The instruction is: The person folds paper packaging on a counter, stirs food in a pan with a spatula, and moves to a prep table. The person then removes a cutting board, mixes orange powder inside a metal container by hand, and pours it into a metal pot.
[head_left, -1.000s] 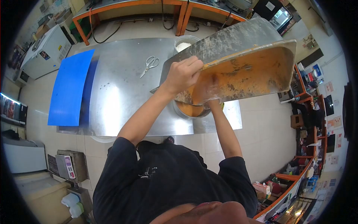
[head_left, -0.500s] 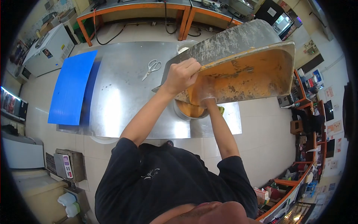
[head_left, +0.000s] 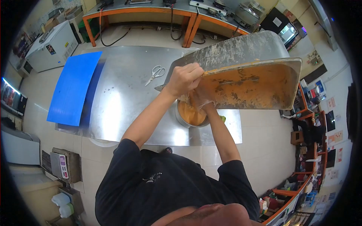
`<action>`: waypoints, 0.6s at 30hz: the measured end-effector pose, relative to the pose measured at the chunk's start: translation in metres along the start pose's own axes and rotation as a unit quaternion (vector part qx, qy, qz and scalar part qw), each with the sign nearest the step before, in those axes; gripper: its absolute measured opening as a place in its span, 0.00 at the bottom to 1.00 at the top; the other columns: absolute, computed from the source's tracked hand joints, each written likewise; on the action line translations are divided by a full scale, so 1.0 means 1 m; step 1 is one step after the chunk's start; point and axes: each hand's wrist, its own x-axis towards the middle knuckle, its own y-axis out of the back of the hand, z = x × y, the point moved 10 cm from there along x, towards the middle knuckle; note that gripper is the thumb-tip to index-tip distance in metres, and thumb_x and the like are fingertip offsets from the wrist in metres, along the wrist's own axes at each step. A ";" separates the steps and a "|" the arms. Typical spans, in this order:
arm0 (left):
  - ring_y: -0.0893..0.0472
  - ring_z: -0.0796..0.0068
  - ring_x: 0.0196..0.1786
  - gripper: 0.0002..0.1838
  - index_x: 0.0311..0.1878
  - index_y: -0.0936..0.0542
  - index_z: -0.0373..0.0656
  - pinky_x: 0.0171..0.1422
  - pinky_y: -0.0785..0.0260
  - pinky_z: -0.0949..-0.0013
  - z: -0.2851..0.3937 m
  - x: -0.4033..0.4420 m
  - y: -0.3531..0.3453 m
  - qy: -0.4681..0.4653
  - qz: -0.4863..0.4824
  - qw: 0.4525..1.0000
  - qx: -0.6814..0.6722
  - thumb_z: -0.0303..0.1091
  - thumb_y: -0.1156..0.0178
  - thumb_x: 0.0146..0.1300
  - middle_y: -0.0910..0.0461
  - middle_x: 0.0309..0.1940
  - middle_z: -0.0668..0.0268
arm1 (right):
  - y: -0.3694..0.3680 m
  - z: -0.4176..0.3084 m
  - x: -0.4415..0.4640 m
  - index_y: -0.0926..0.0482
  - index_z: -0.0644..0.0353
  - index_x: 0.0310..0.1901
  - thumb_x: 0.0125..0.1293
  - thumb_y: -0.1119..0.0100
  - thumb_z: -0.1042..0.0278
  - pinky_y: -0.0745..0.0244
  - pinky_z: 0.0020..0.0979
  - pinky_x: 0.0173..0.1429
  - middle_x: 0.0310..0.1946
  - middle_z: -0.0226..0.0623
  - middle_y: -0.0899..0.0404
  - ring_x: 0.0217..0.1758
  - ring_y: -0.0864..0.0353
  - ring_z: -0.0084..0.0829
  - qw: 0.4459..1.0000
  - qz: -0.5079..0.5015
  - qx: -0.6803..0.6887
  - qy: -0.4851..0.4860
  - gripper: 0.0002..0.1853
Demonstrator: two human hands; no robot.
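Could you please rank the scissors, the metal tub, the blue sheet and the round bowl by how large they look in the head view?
1. Metal tub
2. Blue sheet
3. Round bowl, partly hidden
4. Scissors
The tub seems nearer the camera, which may exaggerate its size.

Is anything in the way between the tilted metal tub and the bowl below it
Only your right hand, in clear plastic, at the mouth of the tub, partly above the bowl. Nothing else visible stands between them.

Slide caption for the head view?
Left hand grips a tilted metal tub over a bowl; right hand at the tub's mouth.
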 end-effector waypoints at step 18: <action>0.25 0.64 0.24 0.11 0.27 0.30 0.43 0.24 0.33 0.64 0.003 -0.002 0.001 -0.023 0.001 0.999 0.023 0.18 0.39 0.43 0.31 0.22 0.65 | 0.071 -0.024 0.016 0.30 0.51 0.66 0.67 0.49 0.46 0.42 0.45 0.74 0.69 0.45 0.35 0.71 0.37 0.49 0.966 -0.189 -0.172 -0.034 0.30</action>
